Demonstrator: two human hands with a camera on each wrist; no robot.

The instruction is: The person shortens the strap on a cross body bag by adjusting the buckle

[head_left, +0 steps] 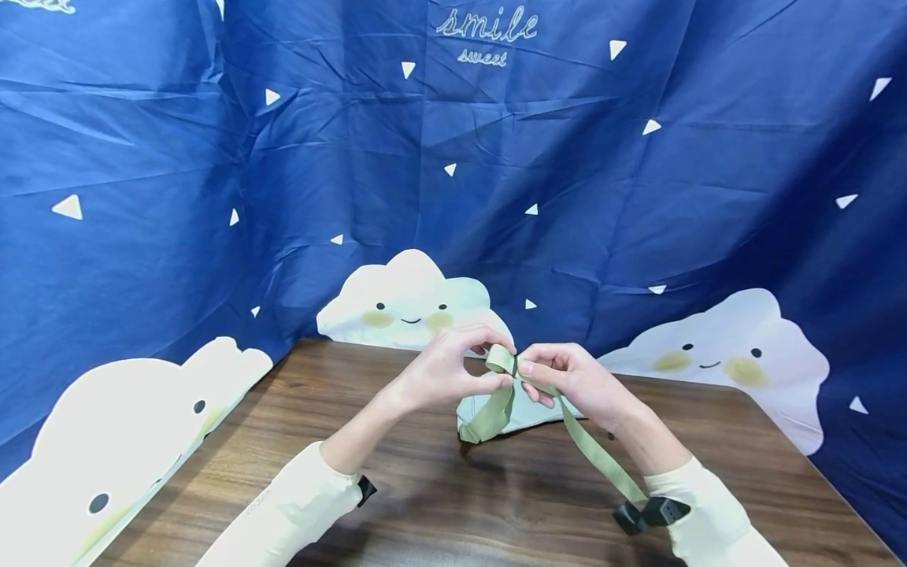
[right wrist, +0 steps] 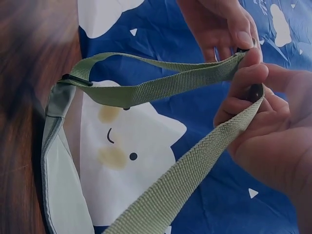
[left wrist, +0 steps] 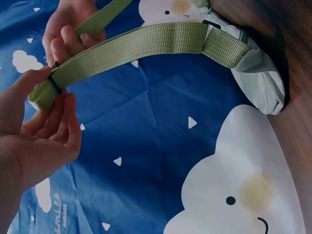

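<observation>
A green webbing strap (left wrist: 136, 45) runs from a pale, zippered bag (right wrist: 62, 178) on the table up to both hands. Near its upper end the strap folds into a small loop (head_left: 498, 359) through a black slider (left wrist: 55, 84). My left hand (head_left: 441, 372) pinches the loop by the slider between thumb and fingers. Just to the right, my right hand (head_left: 577, 386) pinches the strap beside the slider with thumb and index finger. From that hand a length of strap (head_left: 595, 450) hangs toward the right wrist. A dark piece (right wrist: 256, 91) shows partly among the right fingers.
Beneath the hands is a dark wood-grain table (head_left: 425, 504). Where strap meets bag there is another black fitting (right wrist: 77, 79). Behind the table hangs a blue curtain (head_left: 482, 236) with white clouds and triangles. Black devices (head_left: 662, 512) sit on the wrists.
</observation>
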